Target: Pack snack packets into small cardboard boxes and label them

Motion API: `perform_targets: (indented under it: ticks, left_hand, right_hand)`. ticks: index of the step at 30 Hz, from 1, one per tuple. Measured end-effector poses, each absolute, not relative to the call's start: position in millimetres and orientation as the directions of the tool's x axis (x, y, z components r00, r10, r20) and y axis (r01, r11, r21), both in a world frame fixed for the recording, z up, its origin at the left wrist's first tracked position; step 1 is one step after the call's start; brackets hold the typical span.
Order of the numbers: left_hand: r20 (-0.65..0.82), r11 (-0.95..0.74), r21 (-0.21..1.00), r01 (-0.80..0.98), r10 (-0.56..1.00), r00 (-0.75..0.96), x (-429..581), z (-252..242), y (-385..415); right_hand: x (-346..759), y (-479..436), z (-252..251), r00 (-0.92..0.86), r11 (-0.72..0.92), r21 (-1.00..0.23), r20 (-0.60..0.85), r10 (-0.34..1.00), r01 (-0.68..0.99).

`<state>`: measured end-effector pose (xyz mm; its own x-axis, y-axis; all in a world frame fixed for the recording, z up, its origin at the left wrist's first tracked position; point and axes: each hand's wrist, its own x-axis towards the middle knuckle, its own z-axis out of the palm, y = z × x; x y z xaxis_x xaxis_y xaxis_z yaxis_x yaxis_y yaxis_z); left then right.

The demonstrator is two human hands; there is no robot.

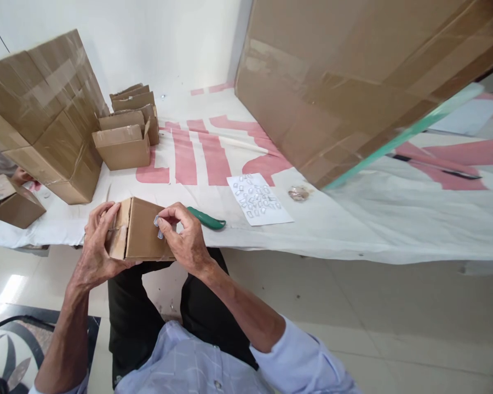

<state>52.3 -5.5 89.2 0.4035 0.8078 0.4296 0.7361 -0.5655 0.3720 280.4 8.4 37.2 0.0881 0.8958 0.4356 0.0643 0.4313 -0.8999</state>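
Observation:
My left hand (pixel 96 249) is wrapped around the left end of a small brown cardboard box (pixel 145 232), which I hold tilted at the table's front edge. On the box's smooth face, my right hand (pixel 184 235) pinches a small pale sticker (pixel 156 220) between thumb and fingertips. Part of the sticker touches or lies very close to the cardboard. Just beyond my right hand lies a green curved-handled tool (pixel 207 218), perhaps a folded knife, partly hidden by the fingers. A white sheet (pixel 285 216) bearing many small outlined stickers rests to the right.
Several open small boxes (pixel 123 148) stand at the back left beside tall stacked cartons (pixel 61 131). A huge carton (pixel 332 82) fills the back right. A small round brown object (pixel 298 193) and a black pen-like item (pixel 439 167) lie rightward. Another person's hand (pixel 21 176) touches a box at far left.

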Motion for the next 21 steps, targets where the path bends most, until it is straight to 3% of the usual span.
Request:
perform_targets:
  ticks: [6, 14, 21]
  left_hand:
    - [0.414, -0.553, 0.361, 0.751, 0.816, 0.403, 52.2, 88.6, -7.0]
    - [0.437, -0.575, 0.340, 0.745, 0.797, 0.416, 51.4, 86.0, -5.9]
    - [0.424, -0.572, 0.335, 0.749, 0.801, 0.422, 51.4, 86.5, -6.4]
  right_hand:
    - [287.9, 13.4, 40.5, 0.014, 0.456, -0.880, 0.462, 0.887, 0.131]
    - [285.5, 19.3, 32.8, 0.008, 0.577, -0.761, 0.606, 0.795, 0.297]
    - [282.6, 17.5, 26.9, 0.029, 0.632, -0.720, 0.666, 0.745, 0.288]
